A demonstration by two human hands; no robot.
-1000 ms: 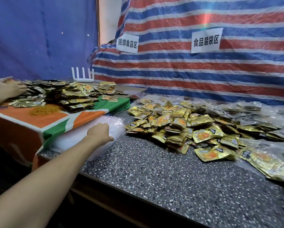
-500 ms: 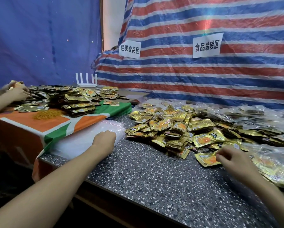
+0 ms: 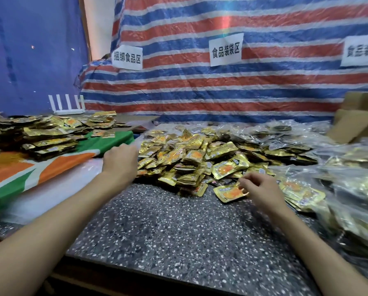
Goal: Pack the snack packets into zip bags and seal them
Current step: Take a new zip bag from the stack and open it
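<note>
Right grip [image 3: 262, 189] pinches gold snack packet [image 3: 229, 192] beside packet pile [image 3: 189, 154] on counter [image 3: 168, 231]. Left grip [image 3: 120, 160] curled above zip bag stack [image 3: 50, 195], hold unclear. Filled bags [image 3: 349, 189] right, cardboard box [image 3: 358, 122] behind.

Gold snack packets [image 3: 191, 159] heaped beside filled zip bags [image 3: 349, 189]

I'm seeing a red-and-blue striped tarp [image 3: 221, 92] hanging as the back wall — a blue sheet [image 3: 29, 50] covering the left — with a speckled dark surface [image 3: 178, 227] lying below.
</note>
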